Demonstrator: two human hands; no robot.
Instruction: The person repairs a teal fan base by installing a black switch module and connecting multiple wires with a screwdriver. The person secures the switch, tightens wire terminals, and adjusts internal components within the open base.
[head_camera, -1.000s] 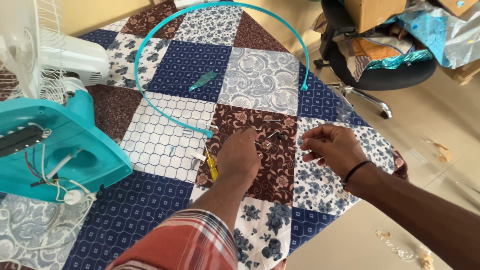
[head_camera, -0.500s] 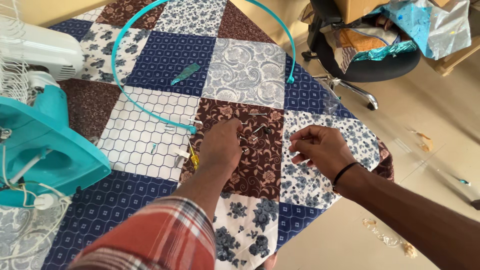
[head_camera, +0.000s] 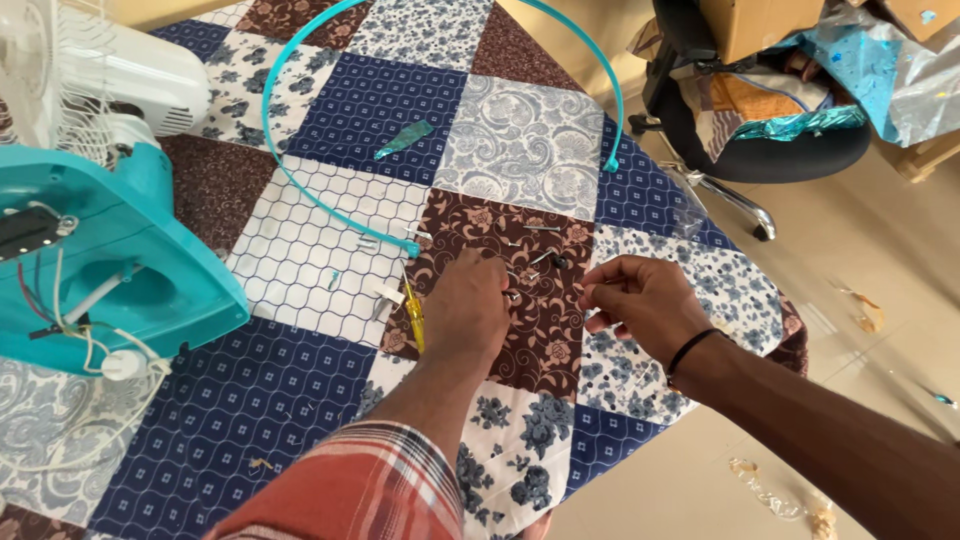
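Observation:
My left hand (head_camera: 468, 312) rests palm down on the brown flowered patch of the quilted table cover (head_camera: 300, 420). Its fingertips touch several small screws and metal bits (head_camera: 535, 262), and the back of the hand hides what they grip. A yellow-handled screwdriver (head_camera: 412, 315) lies right beside its thumb side. My right hand (head_camera: 640, 305) hovers just to the right, thumb and forefinger pinched together. Anything between them is too small to see.
An upturned teal fan base (head_camera: 110, 260) with loose wires lies at the left, with a white motor housing (head_camera: 130, 85) and grille behind it. A teal ring (head_camera: 290, 180) and a teal shard (head_camera: 405, 140) lie farther back. An office chair (head_camera: 790, 140) piled with bags stands at the right.
My left hand has crept a little toward the screws. My right hand has stayed pinched in about the same place. The view has shifted slightly.

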